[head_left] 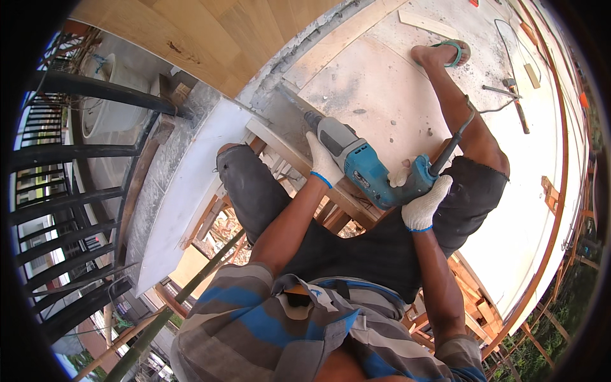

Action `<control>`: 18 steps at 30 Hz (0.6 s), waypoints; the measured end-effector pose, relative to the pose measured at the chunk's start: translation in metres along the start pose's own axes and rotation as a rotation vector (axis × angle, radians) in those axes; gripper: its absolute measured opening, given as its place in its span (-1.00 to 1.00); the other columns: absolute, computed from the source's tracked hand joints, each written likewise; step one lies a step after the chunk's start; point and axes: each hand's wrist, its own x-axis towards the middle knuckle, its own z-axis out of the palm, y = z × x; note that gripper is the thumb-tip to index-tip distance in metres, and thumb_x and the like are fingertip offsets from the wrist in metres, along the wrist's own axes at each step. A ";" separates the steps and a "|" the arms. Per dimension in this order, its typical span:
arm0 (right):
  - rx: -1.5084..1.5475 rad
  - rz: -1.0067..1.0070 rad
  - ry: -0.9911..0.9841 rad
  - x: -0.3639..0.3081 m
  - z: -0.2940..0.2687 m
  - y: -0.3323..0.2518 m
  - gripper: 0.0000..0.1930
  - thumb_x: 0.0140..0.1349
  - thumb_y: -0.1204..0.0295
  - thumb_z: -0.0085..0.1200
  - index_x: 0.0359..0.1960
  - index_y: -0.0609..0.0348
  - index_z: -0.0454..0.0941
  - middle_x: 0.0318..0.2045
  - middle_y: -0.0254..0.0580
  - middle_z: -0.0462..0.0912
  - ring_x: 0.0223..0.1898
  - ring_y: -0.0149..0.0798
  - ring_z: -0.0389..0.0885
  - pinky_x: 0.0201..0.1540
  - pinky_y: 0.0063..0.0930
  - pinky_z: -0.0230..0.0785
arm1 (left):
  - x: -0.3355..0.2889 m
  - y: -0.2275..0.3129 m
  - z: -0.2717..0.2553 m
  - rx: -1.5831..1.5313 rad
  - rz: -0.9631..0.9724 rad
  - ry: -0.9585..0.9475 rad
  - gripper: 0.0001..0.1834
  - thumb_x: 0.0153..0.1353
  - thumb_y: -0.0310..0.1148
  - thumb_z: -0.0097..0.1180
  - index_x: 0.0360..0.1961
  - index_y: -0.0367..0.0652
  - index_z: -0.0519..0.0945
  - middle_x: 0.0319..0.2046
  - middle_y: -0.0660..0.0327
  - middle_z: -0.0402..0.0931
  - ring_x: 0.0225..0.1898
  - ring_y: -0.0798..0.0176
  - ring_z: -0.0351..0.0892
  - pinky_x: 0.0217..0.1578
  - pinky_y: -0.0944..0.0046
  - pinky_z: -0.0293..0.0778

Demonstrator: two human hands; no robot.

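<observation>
Both my hands wear white knit gloves with blue cuffs and hold a teal and grey rotary hammer (pixel 366 167). My left hand (pixel 322 156) is closed around the front of its body, behind the chuck. My right hand (pixel 425 205) wraps the rear handle, with gloved fingertips showing through the handle's loop. The bit (pixel 294 99) points up and left, against or just above the rough grey concrete edge (pixel 264 86); contact is unclear. A dark power cord (pixel 470 118) leaves the back of the handle and runs over my right leg.
Wood-look flooring (pixel 223 32) lies beyond the concrete edge. A black metal railing (pixel 70 153) stands at left. On the pale, dusty board (pixel 375 83) at right lie a hammer (pixel 520 113), a wood strip (pixel 428 24) and debris. Between my legs, gaps show timber framing (pixel 340 200) and a drop below.
</observation>
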 end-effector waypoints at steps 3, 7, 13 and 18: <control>-0.055 0.077 -0.014 -0.004 0.010 0.014 0.04 0.43 -0.65 -0.08 0.28 0.22 0.56 -0.09 0.02 0.71 -0.28 -0.04 0.66 -0.06 0.05 0.54 | -0.010 0.012 -0.006 -0.014 -0.012 0.082 0.09 0.58 0.64 -0.60 0.31 -0.09 0.65 0.08 0.03 0.76 0.15 -0.10 0.75 0.26 -0.23 0.69; 0.093 0.099 0.049 -0.005 0.009 0.017 0.04 0.46 -0.68 -0.25 0.16 0.24 0.53 -0.31 -0.09 0.66 -0.25 0.00 0.59 0.14 0.06 0.49 | -0.002 0.016 -0.012 0.045 -0.033 0.068 0.09 0.57 0.67 -0.59 0.30 -0.05 0.65 0.07 0.03 0.77 0.14 -0.09 0.77 0.24 -0.23 0.72; -0.166 0.008 -0.185 -0.046 0.030 0.001 0.09 0.39 -0.74 -0.30 0.15 0.20 0.51 -0.26 -0.13 0.68 -0.04 0.02 0.65 0.32 0.13 0.43 | -0.025 0.015 -0.020 0.036 -0.043 0.104 0.00 0.58 0.64 -0.42 0.34 -0.02 0.63 0.12 0.02 0.74 0.15 -0.10 0.75 0.25 -0.25 0.70; -0.169 -0.016 -0.143 -0.070 0.030 -0.004 0.07 0.42 -0.72 -0.30 0.13 0.21 0.52 -0.23 -0.08 0.69 -0.02 0.05 0.66 0.32 0.13 0.44 | -0.039 0.008 -0.018 0.035 -0.076 0.089 0.02 0.56 0.67 -0.41 0.35 -0.01 0.63 0.10 0.01 0.74 0.13 -0.09 0.76 0.22 -0.24 0.73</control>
